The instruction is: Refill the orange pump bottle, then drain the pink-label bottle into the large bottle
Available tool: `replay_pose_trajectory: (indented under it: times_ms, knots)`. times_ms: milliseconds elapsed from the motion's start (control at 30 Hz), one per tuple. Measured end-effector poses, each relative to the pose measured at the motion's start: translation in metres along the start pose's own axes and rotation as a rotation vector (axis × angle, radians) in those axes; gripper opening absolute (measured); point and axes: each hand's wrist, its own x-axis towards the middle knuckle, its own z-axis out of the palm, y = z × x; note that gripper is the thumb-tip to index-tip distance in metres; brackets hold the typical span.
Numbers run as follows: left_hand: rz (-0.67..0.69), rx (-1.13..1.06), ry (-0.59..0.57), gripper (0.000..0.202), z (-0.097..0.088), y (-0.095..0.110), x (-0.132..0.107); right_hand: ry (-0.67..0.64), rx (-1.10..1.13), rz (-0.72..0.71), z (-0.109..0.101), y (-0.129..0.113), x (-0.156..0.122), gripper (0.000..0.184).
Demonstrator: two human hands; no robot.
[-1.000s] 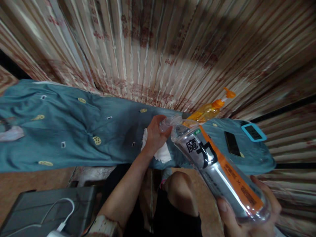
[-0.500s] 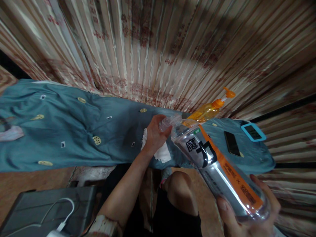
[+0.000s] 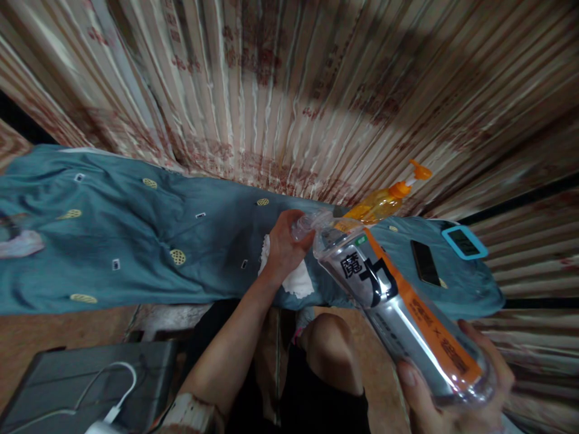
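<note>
A clear plastic bottle (image 3: 398,313) with a silver and orange label lies tilted between my two hands, its neck toward the upper left. My left hand (image 3: 287,247) is closed around the neck end, where the cap area is partly covered by fingers. At the base, my right hand (image 3: 456,386) grips the bottle, thumb on the near side and fingers behind. Beneath my left hand a white cloth (image 3: 299,280) with a scalloped edge rests on the teal bedding. Just behind the bottle's shoulder stands an orange pump bottle (image 3: 375,205), partly hidden.
Teal patterned bedding (image 3: 136,241) covers the long surface. A dark phone (image 3: 425,263) and a blue-framed digital clock (image 3: 464,242) lie at its right end. Pleated curtains (image 3: 271,90) hang behind. At lower left is a grey box (image 3: 58,377) with a white cable (image 3: 131,377).
</note>
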Motion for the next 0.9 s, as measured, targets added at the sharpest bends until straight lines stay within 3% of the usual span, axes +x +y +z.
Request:
replay_pose_trajectory:
  times_ms: [133, 367, 533, 767, 900]
  knots:
    - [-0.007, -0.003, -0.011, 0.039, -0.0007, 0.0018, 0.0003, -0.024, -0.034, -0.076, 0.0007, -0.0007, -0.0002, 0.106]
    - [-0.026, 0.005, -0.002, 0.037, -0.0009, 0.0038, 0.0004, 0.017, -0.053, -0.01, 0.0036, -0.005, 0.0003, 0.106]
    - [-0.028, 0.004, -0.005, 0.04, -0.0012, 0.0029, 0.0002, -0.03, -0.05, -0.088, 0.0015, -0.0015, 0.0002, 0.105]
    - [-0.009, 0.009, -0.002, 0.04, -0.0005, 0.0026, 0.0004, -0.014, -0.025, -0.076, 0.0018, 0.0014, -0.0018, 0.105]
    - [-0.011, 0.009, -0.004, 0.038, 0.0, 0.0029, 0.0003, 0.006, -0.001, 0.003, 0.0014, 0.0014, -0.0025, 0.105]
